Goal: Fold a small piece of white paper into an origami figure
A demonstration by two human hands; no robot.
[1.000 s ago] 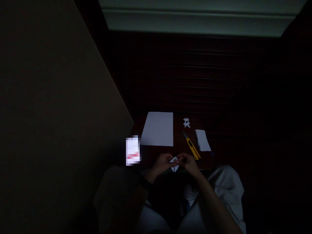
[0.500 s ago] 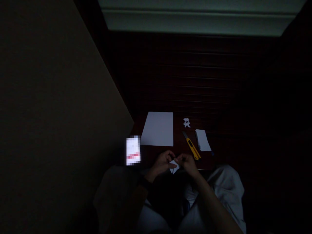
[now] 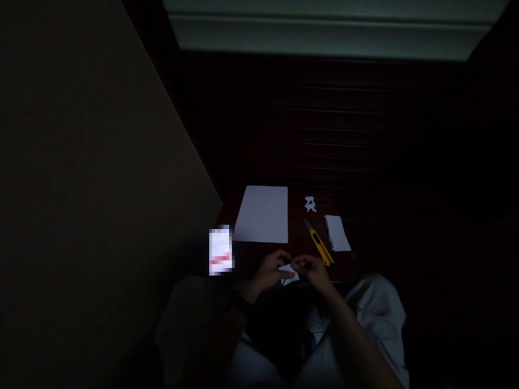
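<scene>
The scene is very dim. My left hand [image 3: 270, 268] and my right hand [image 3: 313, 271] meet at the near edge of a small dark table [image 3: 298, 237], fingers curled, both pinching a small folded piece of white paper [image 3: 288, 274] between them. The paper is partly covered by my fingers. A yellow utility knife [image 3: 319, 246] lies just beyond my right hand.
A blank white sheet [image 3: 263, 214] lies at the table's back left. A small folded paper figure [image 3: 310, 203] and a stack of white paper slips [image 3: 337, 233] lie at the back right. A blurred white card [image 3: 221, 251] is at the left edge. A light wall rises on the left.
The folded paper has sunk slightly between my fingers and shows less of its pointed shape. Both hands have stayed in the same place with small finger movements.
</scene>
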